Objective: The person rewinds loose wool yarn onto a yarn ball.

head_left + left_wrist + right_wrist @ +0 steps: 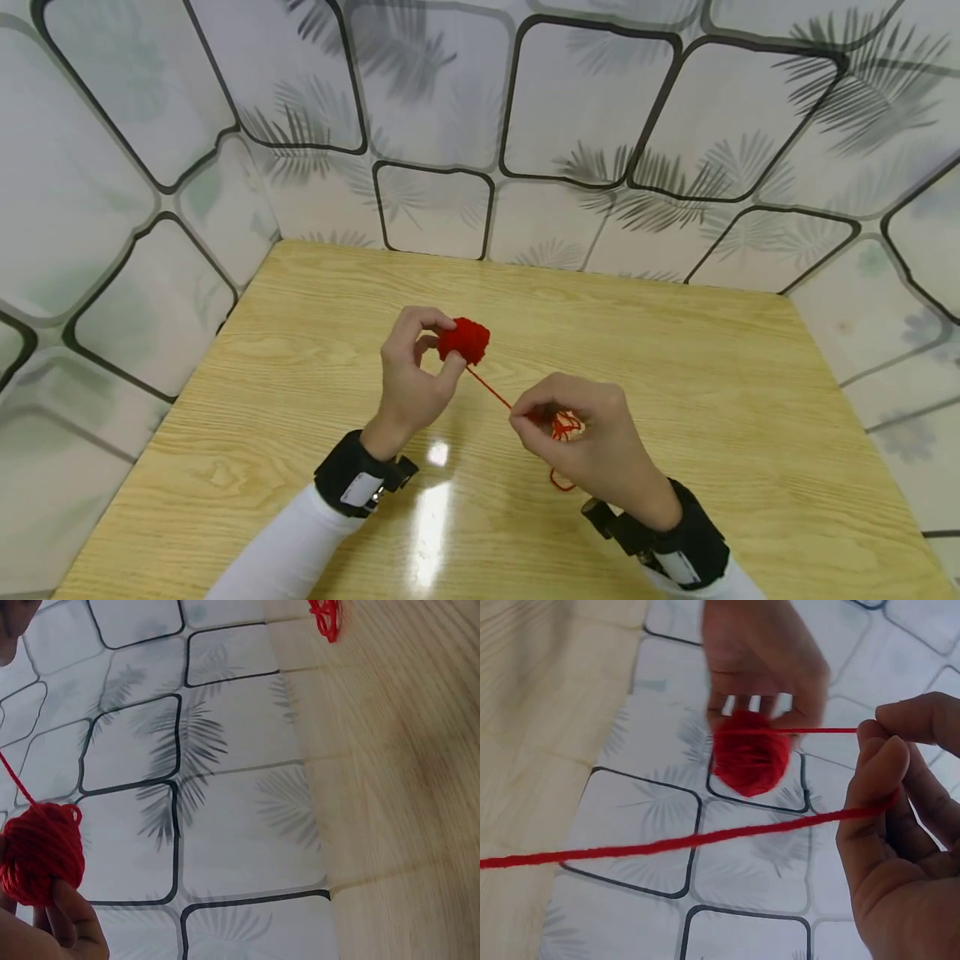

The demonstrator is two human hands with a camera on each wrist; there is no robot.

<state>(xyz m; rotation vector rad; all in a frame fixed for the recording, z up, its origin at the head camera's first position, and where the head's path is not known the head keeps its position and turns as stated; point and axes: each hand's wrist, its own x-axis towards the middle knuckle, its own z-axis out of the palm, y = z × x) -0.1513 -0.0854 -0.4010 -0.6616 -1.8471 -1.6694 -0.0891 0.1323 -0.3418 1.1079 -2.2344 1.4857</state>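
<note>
The left hand (pixel 411 377) is holding a red yarn ball (pixel 465 340) up above the middle of the bench (pixel 300 350), its fingers (pixel 420 321) and thumb curling round the ball and clamping it. A strand (pixel 489 388) is running taut from the ball down to the right hand (pixel 592 442), whose fingers (pixel 889 761) are pinching together on it just above the bench. More loose yarn is bunching under that hand and trailing onto the wood beside the wrist, while tiled walls with leaf prints are standing round the bench.
</note>
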